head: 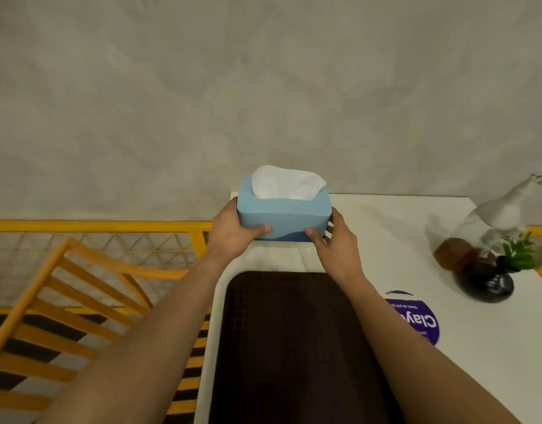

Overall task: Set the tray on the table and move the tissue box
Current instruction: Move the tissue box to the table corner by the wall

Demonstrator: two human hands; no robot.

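Note:
A light blue tissue box [283,214] with white tissue sticking out of its top is at the far left corner of the white table [395,237], close to the wall. My left hand [234,231] grips its left end and my right hand [334,243] grips its right end, thumbs on the near face. I cannot tell whether the box rests on the table or is just above it. A dark brown tray [294,347] with a fine grid texture lies on the table right in front of me, between my forearms.
A purple round label [416,319] lies right of the tray. Further right stand a white bird figure [505,209], a brown block [455,254] and a dark round vase with a green plant [493,280]. An orange wooden chair [74,298] and a yellow railing [95,226] are to the left.

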